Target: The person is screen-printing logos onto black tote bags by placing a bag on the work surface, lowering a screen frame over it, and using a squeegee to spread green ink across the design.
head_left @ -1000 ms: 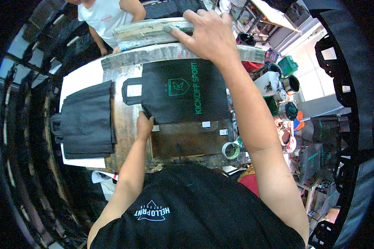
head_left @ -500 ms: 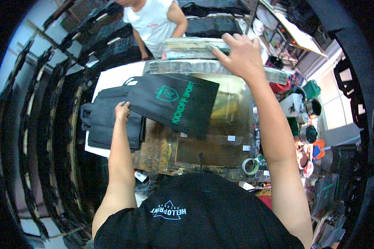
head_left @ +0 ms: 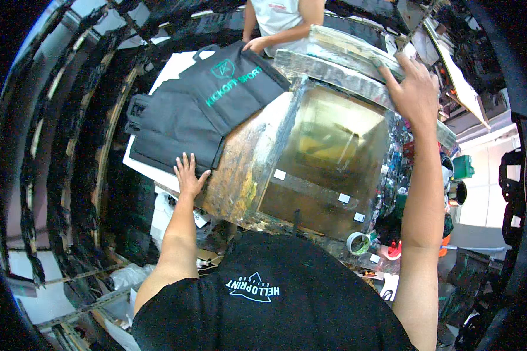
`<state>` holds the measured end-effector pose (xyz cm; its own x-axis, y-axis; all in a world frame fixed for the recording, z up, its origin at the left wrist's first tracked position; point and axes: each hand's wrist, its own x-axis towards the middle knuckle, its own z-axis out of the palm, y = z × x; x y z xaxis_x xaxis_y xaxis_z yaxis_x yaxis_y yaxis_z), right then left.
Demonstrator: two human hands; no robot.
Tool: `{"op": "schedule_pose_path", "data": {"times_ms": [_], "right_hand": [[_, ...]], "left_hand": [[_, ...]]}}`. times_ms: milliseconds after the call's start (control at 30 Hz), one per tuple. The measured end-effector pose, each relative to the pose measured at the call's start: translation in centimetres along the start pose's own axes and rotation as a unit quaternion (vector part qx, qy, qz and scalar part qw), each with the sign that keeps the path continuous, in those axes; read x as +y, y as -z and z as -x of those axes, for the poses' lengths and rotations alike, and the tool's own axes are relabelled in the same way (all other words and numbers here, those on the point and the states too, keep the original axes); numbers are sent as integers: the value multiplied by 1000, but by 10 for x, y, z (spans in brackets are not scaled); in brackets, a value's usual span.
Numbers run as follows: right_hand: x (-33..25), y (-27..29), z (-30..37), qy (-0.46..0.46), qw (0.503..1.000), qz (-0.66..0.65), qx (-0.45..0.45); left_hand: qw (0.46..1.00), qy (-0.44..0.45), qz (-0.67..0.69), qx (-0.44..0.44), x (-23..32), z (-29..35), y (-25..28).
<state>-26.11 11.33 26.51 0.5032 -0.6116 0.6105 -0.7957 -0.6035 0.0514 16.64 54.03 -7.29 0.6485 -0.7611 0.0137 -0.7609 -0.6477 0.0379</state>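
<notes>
Fingers spread, my left hand (head_left: 188, 175) rests at the near edge of a stack of black fabric bags (head_left: 173, 137). A black bag with a green shield print and green lettering (head_left: 249, 93) lies slanted over the far side of that stack. A co-worker's hand (head_left: 256, 44) takes its far edge. My right hand (head_left: 416, 90) is closed over the edge of a raised screen-printing frame (head_left: 348, 50), thumb on the near side. The frame tilts up at the far side of the brown printing board (head_left: 319, 193), which bears several small white squares.
A co-worker in a white shirt (head_left: 278, 17) stands across the table. A tape roll (head_left: 358, 243) sits near the board's right corner. Paint pots and a green container (head_left: 463, 167) stand at the right. Dark drying racks (head_left: 64, 152) line the left.
My left hand has let go of the printed bag and now lies flat by the stack. The bag has moved left and away, into the co-worker's hand. My right hand still grips the frame.
</notes>
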Motion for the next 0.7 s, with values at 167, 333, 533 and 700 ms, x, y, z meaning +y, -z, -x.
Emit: {"op": "schedule_pose_path", "data": {"times_ms": [167, 333, 533, 700], "right_hand": [[-2, 4, -5, -10, 1000, 8, -28], [-1, 6, 0, -8, 999, 17, -26], [-13, 15, 3, -16, 999, 14, -41], [-14, 14, 5, -18, 1000, -7, -22]], "left_hand": [[1000, -7, 11, -23, 2, -2, -15], [999, 9, -18, -32, 2, -10, -22], [986, 72, 119, -91, -32, -40, -1], [990, -82, 112, -27, -19, -77, 78]]}}
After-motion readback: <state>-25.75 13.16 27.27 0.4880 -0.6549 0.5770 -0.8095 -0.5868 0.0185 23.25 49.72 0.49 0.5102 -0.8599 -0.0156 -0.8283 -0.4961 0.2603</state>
